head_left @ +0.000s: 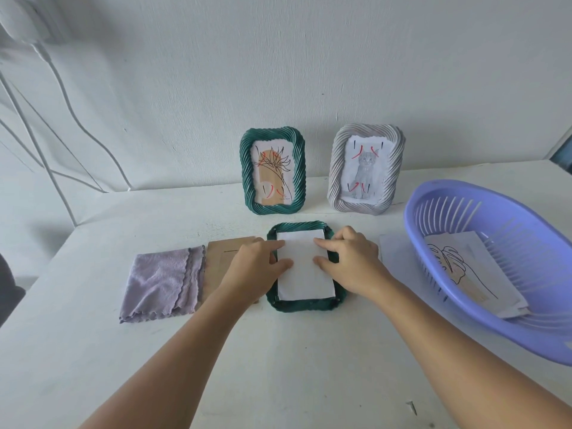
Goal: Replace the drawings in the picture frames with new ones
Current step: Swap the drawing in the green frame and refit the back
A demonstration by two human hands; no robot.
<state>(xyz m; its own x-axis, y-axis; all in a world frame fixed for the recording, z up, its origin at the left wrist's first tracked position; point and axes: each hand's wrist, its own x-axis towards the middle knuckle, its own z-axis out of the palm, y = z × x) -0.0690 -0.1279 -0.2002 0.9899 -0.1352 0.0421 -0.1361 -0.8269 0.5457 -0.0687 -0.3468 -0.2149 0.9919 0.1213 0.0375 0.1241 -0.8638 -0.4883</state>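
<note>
A dark green picture frame (305, 305) lies face down on the white table. A white sheet (305, 278), blank side up, rests in its back opening. My left hand (252, 269) presses the sheet's left edge with its fingertips. My right hand (351, 263) presses the right edge the same way. Neither hand grips anything. A brown backing board (221, 250) lies left of the frame, partly under my left hand. At the wall stand a second green frame (272, 171) with a plant drawing and a grey frame (366, 170) with a cat picture.
A folded lilac cloth (161, 284) lies at the left beside the backing board. A lilac plastic basket (495, 267) at the right holds a leaf drawing (464, 270). A white sheet (394, 252) lies beside the basket. White cables (71, 119) hang at the left wall.
</note>
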